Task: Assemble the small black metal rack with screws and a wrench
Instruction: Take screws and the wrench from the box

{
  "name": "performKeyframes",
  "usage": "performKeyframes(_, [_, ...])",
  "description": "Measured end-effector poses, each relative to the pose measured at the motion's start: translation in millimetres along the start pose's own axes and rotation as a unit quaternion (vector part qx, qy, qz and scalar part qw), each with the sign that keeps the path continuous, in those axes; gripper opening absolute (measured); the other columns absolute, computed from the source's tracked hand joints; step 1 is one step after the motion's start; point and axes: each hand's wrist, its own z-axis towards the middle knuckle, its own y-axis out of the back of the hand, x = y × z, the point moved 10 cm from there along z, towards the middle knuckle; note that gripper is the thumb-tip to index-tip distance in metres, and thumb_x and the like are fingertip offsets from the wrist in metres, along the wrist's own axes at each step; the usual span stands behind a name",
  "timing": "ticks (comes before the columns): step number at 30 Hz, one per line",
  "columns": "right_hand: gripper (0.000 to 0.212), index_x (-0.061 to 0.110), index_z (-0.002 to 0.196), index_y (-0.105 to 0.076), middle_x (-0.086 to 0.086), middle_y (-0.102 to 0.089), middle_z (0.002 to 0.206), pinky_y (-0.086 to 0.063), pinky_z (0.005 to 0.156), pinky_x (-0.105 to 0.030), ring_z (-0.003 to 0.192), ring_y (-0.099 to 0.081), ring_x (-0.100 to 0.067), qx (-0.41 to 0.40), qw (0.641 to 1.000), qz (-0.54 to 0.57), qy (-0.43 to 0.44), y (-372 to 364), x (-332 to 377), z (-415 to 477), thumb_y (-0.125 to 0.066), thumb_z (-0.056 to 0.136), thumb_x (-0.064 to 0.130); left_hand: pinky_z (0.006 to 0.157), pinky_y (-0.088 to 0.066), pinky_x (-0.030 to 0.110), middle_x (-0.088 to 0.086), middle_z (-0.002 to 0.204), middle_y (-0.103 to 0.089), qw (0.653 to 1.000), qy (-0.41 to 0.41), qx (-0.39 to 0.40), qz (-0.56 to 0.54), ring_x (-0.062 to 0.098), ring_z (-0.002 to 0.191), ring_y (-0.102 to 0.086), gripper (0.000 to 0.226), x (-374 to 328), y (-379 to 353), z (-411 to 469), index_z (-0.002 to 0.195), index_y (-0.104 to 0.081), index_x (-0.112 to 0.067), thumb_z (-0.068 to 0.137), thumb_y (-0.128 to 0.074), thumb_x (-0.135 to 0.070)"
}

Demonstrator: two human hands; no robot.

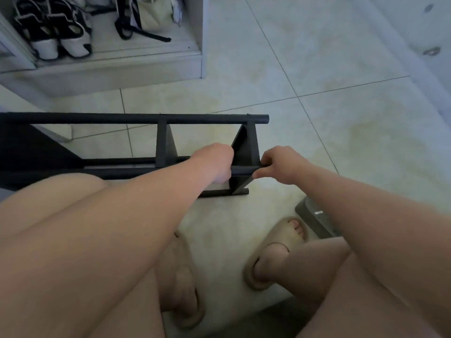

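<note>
Head view. Rack (136, 118) on its side on tiled floor (317, 69), directly ahead of knees, partly built: two long tubes running left to right, flat cross panels between them. Long axis left–right across frame; left end runs out of frame, right end free and nearest both hands.

Left hand (214, 164) closed into a fist against near tube (241, 170), just left of end panel (244, 152); fingers hidden behind the fist, so whether a wrench or screw is inside cannot be told. Right hand (280, 164) pinching the tube's right end between thumb and curled fingers, just right of the same panel. Hands close together, the panel joint between them, both about equally near.

Judgement: work centred on the joint where end panel meets near tube; coming move depends on keeping the tube steady along its axis while the fastener at that joint is turned. No wrench or screw plainly visible.

Grey object (314, 218) on floor by right foot, unidentified. Shoes (53, 35) on low shelf, upper left.

No legible brands, labels or writing anywhere.
</note>
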Motion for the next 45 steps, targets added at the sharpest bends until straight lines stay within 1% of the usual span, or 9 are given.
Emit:
performKeyframes(4, [0.040,0.020,0.079,-0.059,0.003,-0.057,0.073,-0.034,0.053,-0.030,0.064,-0.050,-0.013,-0.002,0.999,0.039,-0.009,-45,1,-51,-0.083,0.077,0.052,0.079,-0.054,0.036,0.006,0.105,-0.069,0.996,-0.029,0.078,0.040,0.028,0.095,-0.064,0.029,-6,-33,-36,0.113,-0.070,-0.013,0.086,-0.075,-0.022])
performKeyframes(15, [0.045,0.020,0.075,-0.056,0.004,-0.057,0.069,-0.033,0.051,-0.030,0.062,-0.049,-0.011,0.000,0.997,0.059,-0.043,-129,9,-154,-0.083,0.075,0.057,0.075,-0.044,0.031,0.006,0.112,-0.068,0.983,-0.073,0.135,0.098,0.026,0.095,-0.061,0.037,-17,-91,-133,0.122,-0.069,-0.013,0.087,-0.076,-0.021])
performKeyframes(24, [0.054,0.018,0.062,-0.055,0.004,-0.054,0.057,-0.029,0.046,-0.029,0.052,-0.050,-0.013,0.007,0.997,0.016,-0.069,-170,23,-199,-0.078,0.074,0.065,0.083,-0.052,0.034,0.004,0.109,-0.068,0.978,-0.078,0.172,0.083,0.026,0.099,-0.063,0.031,-8,-117,-170,0.111,-0.072,-0.015,0.081,-0.079,-0.014])
performKeyframes(30, [0.058,0.012,0.075,-0.064,0.001,-0.062,0.066,-0.051,0.057,-0.035,0.073,-0.065,-0.025,0.014,0.994,0.049,-0.099,-180,24,-214,-0.080,0.070,0.067,0.074,-0.052,0.032,-0.002,0.097,-0.069,0.982,-0.079,0.154,0.079,0.020,0.083,-0.062,0.023,-1,-124,-174,0.096,-0.070,-0.024,0.079,-0.077,-0.010])
performKeyframes(32, [0.070,0.017,0.097,-0.059,0.004,-0.061,0.089,-0.046,0.061,-0.034,0.089,-0.060,-0.023,-0.036,0.993,-0.001,-0.113,-168,25,-220,-0.077,0.064,0.077,0.070,-0.047,0.030,-0.004,0.092,-0.066,0.985,-0.078,0.140,0.071,0.019,0.080,-0.059,0.025,1,-123,-173,0.092,-0.066,-0.028,0.079,-0.078,-0.012])
performKeyframes(34, [0.096,0.020,0.120,-0.048,-0.002,-0.052,0.119,-0.045,0.083,-0.040,0.114,-0.051,-0.027,-0.104,0.986,-0.078,-0.106,-154,29,-223,-0.074,0.055,0.085,0.070,-0.048,0.031,-0.005,0.091,-0.065,0.986,-0.076,0.134,0.068,0.021,0.083,-0.061,0.024,2,-123,-173,0.092,-0.064,-0.028,0.079,-0.077,-0.013])
performKeyframes(37, [0.133,0.021,0.150,-0.022,-0.009,-0.013,0.162,-0.027,0.116,-0.052,0.150,-0.014,-0.034,-0.116,0.982,-0.125,-0.083,-146,29,-217,-0.068,0.048,0.093,0.077,-0.055,0.034,-0.001,0.099,-0.070,0.985,-0.074,0.138,0.070,0.024,0.089,-0.065,0.021,0,-122,-171,0.099,-0.071,-0.022,0.081,-0.075,-0.012])
performKeyframes(40, [0.157,0.022,0.160,0.013,-0.007,0.024,0.166,-0.004,0.122,-0.060,0.154,0.019,-0.036,-0.061,0.985,-0.153,-0.056,-152,27,-200,-0.058,0.044,0.101,0.089,-0.056,0.041,0.006,0.107,-0.071,0.979,-0.070,0.172,0.079,0.029,0.098,-0.066,0.032,-3,-126,-170,0.112,-0.072,-0.015,0.081,-0.078,-0.018])
performKeyframes(45, [0.163,0.017,0.157,0.024,-0.012,0.032,0.164,0.004,0.123,-0.061,0.152,0.026,-0.037,-0.010,0.988,-0.152,-0.019,-161,23,-183,-0.052,0.042,0.104,0.093,-0.053,0.040,0.006,0.108,-0.072,0.977,-0.053,0.206,0.016,0.028,0.101,-0.066,0.034,0,-122,-160,0.109,-0.074,-0.012,0.085,-0.074,-0.036])
